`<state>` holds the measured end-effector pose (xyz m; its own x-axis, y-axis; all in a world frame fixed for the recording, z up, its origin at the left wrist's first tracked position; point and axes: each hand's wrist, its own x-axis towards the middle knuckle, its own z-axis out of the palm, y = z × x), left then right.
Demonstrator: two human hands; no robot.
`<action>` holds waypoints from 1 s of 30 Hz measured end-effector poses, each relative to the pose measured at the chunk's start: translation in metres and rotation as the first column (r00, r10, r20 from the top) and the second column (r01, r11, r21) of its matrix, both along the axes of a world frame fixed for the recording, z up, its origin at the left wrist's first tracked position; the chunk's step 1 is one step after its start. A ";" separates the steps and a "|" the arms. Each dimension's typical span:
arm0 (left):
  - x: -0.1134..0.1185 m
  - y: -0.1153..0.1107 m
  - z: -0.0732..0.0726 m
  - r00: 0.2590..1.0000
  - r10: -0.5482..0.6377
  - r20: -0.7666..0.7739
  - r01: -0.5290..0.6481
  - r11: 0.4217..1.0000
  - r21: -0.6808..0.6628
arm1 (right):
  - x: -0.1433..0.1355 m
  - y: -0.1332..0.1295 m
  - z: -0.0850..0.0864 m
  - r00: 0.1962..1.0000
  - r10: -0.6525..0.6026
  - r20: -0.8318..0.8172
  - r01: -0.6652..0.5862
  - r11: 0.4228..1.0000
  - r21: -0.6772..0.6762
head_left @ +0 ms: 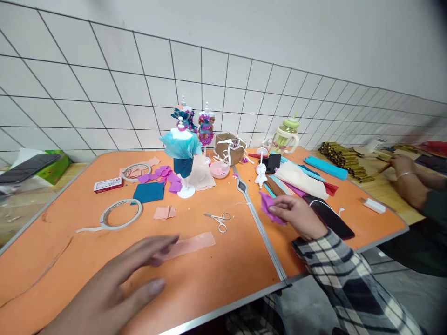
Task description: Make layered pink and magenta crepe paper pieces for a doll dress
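My right hand [296, 215] pinches a piece of purple crepe paper [268, 207] above the right part of the orange table. My left hand [122, 274] hovers over the near left side, thumb and fingers apart, holding nothing. Under its fingertips lies a strip of pink crepe paper [195, 244], partly hidden by the hand. Small scissors [220, 220] rest between the two hands. Farther back stands a small white mannequin dressed in a blue paper outfit [182, 163]. Purple paper pieces [164, 175], a dark blue square [148, 191] and pink squares [165, 212] lie left of it.
Two tape rolls [122, 214] lie at the left near a red-and-white box [108, 184]. Decorated mannequins [206, 125], a cardboard box [228, 148] and a green-lidded bottle [286, 136] stand at the back. A phone [331, 218] lies right. Another person's hand [401, 165] works at the far right.
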<state>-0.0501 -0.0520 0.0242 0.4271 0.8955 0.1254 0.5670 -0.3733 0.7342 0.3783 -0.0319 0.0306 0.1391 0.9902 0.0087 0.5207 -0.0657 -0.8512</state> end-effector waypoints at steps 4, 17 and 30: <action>0.071 0.042 0.033 0.939 0.005 0.344 0.159 0.880 -0.447 | -0.093 0.033 0.012 0.925 0.208 -0.319 -0.202 0.978 0.054; 0.041 0.086 0.017 0.824 0.226 0.520 0.123 0.825 -0.552 | -0.116 0.077 -0.017 0.933 0.304 -0.191 -0.254 0.935 0.247; 0.020 0.094 0.017 0.949 0.073 0.307 0.111 0.834 -0.540 | -0.180 0.076 -0.022 0.590 0.716 -0.374 -0.760 0.649 0.043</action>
<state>-0.0298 0.0415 0.0413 0.4678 0.8465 -0.2541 0.2795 0.1311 0.9511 0.1978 0.0444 0.0090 -0.6681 0.7440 -0.0018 0.1244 0.1093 -0.9862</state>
